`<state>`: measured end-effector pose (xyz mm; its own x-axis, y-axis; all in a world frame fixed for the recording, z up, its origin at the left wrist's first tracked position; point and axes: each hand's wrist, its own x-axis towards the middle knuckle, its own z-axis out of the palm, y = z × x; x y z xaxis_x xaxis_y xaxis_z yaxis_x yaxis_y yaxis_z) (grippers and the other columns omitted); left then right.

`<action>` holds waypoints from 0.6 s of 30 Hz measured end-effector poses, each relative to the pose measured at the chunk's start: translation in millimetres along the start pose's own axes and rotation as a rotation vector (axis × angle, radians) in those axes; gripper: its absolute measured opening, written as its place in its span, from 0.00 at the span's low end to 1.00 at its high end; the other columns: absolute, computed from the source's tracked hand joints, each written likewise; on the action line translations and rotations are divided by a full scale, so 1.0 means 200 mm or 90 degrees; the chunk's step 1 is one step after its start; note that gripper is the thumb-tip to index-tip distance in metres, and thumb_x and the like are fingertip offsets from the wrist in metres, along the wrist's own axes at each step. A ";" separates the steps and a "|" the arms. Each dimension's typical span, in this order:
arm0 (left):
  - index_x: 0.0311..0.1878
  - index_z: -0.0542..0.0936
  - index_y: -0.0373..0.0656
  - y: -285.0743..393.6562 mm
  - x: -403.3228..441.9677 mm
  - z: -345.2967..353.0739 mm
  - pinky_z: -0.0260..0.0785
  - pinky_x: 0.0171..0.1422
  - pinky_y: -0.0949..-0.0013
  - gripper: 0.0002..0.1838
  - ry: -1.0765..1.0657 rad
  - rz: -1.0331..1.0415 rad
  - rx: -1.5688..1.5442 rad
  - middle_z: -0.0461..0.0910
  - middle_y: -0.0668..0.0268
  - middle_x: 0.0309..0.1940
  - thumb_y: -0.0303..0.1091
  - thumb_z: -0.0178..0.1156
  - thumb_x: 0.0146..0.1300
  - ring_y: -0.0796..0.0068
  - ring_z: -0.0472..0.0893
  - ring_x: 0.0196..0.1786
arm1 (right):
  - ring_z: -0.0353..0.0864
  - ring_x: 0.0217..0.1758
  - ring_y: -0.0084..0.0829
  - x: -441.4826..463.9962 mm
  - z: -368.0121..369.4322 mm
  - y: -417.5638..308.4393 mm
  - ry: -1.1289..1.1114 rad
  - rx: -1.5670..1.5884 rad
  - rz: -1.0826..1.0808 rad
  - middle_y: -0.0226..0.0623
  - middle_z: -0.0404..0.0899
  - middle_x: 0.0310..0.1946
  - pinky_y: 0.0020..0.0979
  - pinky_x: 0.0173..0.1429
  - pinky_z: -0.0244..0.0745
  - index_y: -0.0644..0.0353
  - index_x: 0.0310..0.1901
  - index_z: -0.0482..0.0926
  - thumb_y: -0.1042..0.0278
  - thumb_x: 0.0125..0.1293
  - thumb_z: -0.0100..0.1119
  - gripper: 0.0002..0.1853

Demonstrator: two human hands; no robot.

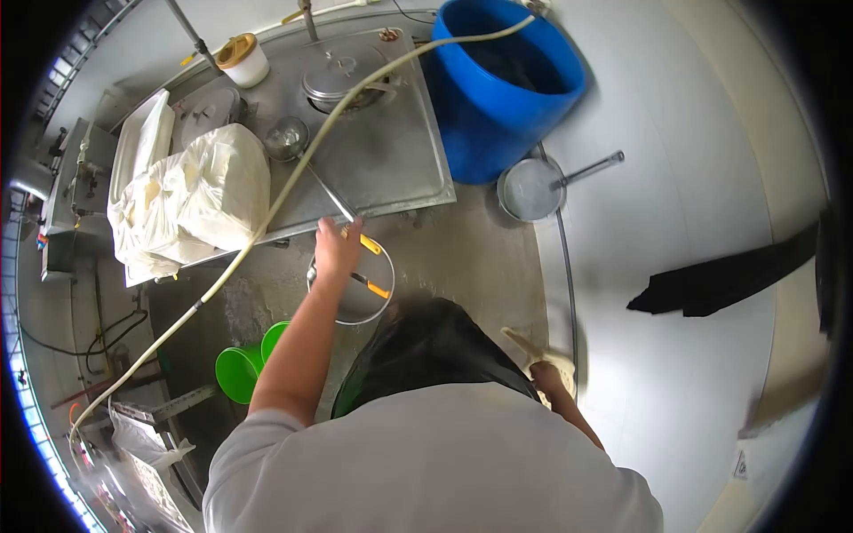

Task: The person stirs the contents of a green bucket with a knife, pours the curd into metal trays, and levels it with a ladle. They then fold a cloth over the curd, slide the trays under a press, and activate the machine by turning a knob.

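Note:
My left hand [338, 249] is closed near the end of the long handle of a metal ladle [287, 139], whose bowl rests on the steel counter [382, 164]. Just below that hand is a round pot or bucket [392, 289] with orange-handled tools [378, 290] lying across it. Down at my right side, my right hand [546, 377] is closed at a cream-coloured object [562, 362], perhaps a cloth or scoop; its shape is partly hidden by the hand and the dark apron [426, 346].
White plastic bags [218, 182], a lidded pot [342, 75] and a white tub [244, 62] stand on the counter. A pale hose [293, 178] crosses over it. Beyond are a blue barrel [498, 98], a saucepan [531, 189] and green buckets [238, 373].

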<state>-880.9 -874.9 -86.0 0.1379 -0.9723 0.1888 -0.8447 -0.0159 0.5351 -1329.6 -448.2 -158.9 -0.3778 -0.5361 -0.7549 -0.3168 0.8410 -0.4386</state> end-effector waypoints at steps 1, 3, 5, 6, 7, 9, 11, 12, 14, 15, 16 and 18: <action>0.57 0.74 0.30 0.06 0.15 0.00 0.81 0.39 0.53 0.32 0.009 -0.008 0.006 0.85 0.44 0.43 0.50 0.68 0.65 0.52 0.88 0.37 | 0.83 0.25 0.29 0.06 -0.07 -0.08 0.050 0.149 0.061 0.37 0.82 0.29 0.33 0.27 0.78 0.65 0.51 0.83 0.62 0.70 0.60 0.16; 0.57 0.74 0.28 0.21 0.38 -0.05 0.83 0.30 0.58 0.32 -0.295 -0.412 -0.115 0.85 0.47 0.43 0.49 0.68 0.63 0.57 0.88 0.37 | 0.81 0.24 0.30 0.22 -0.21 -0.19 0.096 0.209 0.043 0.36 0.80 0.28 0.31 0.25 0.76 0.65 0.49 0.81 0.64 0.71 0.59 0.13; 0.55 0.76 0.28 0.18 0.48 0.11 0.83 0.28 0.60 0.29 -0.364 -0.428 -0.127 0.85 0.48 0.42 0.46 0.67 0.62 0.57 0.89 0.37 | 0.82 0.24 0.31 0.38 -0.32 -0.26 0.087 0.190 0.010 0.37 0.81 0.29 0.32 0.26 0.77 0.66 0.48 0.82 0.64 0.70 0.59 0.14; 0.52 0.77 0.28 0.16 0.51 0.16 0.83 0.25 0.61 0.26 -0.447 -0.437 -0.138 0.85 0.49 0.41 0.43 0.66 0.61 0.58 0.89 0.37 | 0.82 0.24 0.31 0.46 -0.37 -0.28 0.057 0.146 0.002 0.37 0.81 0.30 0.32 0.26 0.77 0.66 0.48 0.82 0.64 0.70 0.58 0.14; 0.46 0.78 0.28 0.25 0.49 0.12 0.84 0.27 0.60 0.21 -0.416 -0.453 -0.224 0.84 0.52 0.37 0.40 0.65 0.60 0.60 0.88 0.35 | 0.82 0.25 0.31 0.55 -0.42 -0.33 0.025 0.102 -0.008 0.37 0.81 0.30 0.32 0.26 0.77 0.67 0.48 0.82 0.64 0.70 0.57 0.14; 0.38 0.79 0.32 0.46 0.38 0.08 0.81 0.26 0.59 0.13 -0.337 -0.500 -0.405 0.80 0.58 0.29 0.35 0.62 0.60 0.63 0.84 0.29 | 0.83 0.25 0.33 0.69 -0.46 -0.45 0.006 0.057 -0.033 0.40 0.81 0.29 0.34 0.25 0.77 0.65 0.42 0.82 0.65 0.67 0.63 0.11; 0.36 0.78 0.36 0.42 0.17 0.04 0.74 0.22 0.60 0.08 -0.324 -0.448 -0.577 0.75 0.62 0.23 0.32 0.61 0.61 0.66 0.79 0.23 | 0.85 0.23 0.37 0.99 -0.52 -0.37 -0.114 -0.232 -0.255 0.42 0.84 0.32 0.37 0.32 0.81 0.65 0.42 0.83 0.62 0.67 0.62 0.13; 0.37 0.78 0.38 0.32 0.07 0.04 0.70 0.20 0.61 0.06 -0.341 -0.355 -0.648 0.73 0.63 0.22 0.31 0.61 0.61 0.67 0.76 0.21 | 0.87 0.30 0.42 1.17 -0.55 -0.37 -0.179 -0.477 -0.434 0.43 0.85 0.35 0.41 0.38 0.83 0.62 0.40 0.83 0.60 0.63 0.68 0.13; 0.36 0.75 0.41 0.51 -0.13 -0.39 0.61 0.16 0.67 0.06 -0.385 -0.423 -0.687 0.74 0.63 0.22 0.31 0.62 0.63 0.70 0.73 0.17 | 0.87 0.46 0.47 1.80 -0.50 -0.13 -0.222 -0.372 -0.360 0.44 0.86 0.39 0.47 0.48 0.83 0.55 0.38 0.84 0.59 0.53 0.75 0.14; 0.36 0.74 0.41 0.59 -0.27 -0.54 0.58 0.15 0.69 0.07 -0.314 -0.612 -0.746 0.73 0.64 0.22 0.30 0.63 0.62 0.73 0.71 0.15 | 0.87 0.36 0.46 1.78 -0.51 -0.37 -0.257 -0.652 -0.439 0.45 0.84 0.33 0.45 0.41 0.83 0.59 0.37 0.83 0.65 0.55 0.71 0.11; 0.38 0.74 0.41 0.57 -0.43 -0.65 0.59 0.14 0.69 0.07 -0.303 -0.572 -0.666 0.73 0.66 0.21 0.29 0.63 0.62 0.74 0.70 0.15 | 0.82 0.23 0.39 1.58 -0.54 -0.64 -0.259 -0.138 -0.128 0.41 0.81 0.27 0.41 0.30 0.81 0.61 0.36 0.82 0.68 0.60 0.64 0.07; 0.41 0.73 0.41 0.50 -0.75 -0.82 0.62 0.17 0.68 0.09 -0.219 -0.571 -0.546 0.73 0.67 0.22 0.29 0.63 0.62 0.76 0.71 0.17 | 0.75 0.18 0.28 1.49 -0.51 -0.95 -0.232 -0.143 -0.115 0.33 0.74 0.24 0.31 0.20 0.71 0.58 0.38 0.78 0.67 0.69 0.55 0.06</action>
<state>-900.8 -691.5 73.5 0.2334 -0.7112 -0.6631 0.0917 -0.6628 0.7431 -1470.6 -775.9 -250.1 0.0184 -0.5775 -0.8162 -0.5452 0.6785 -0.4924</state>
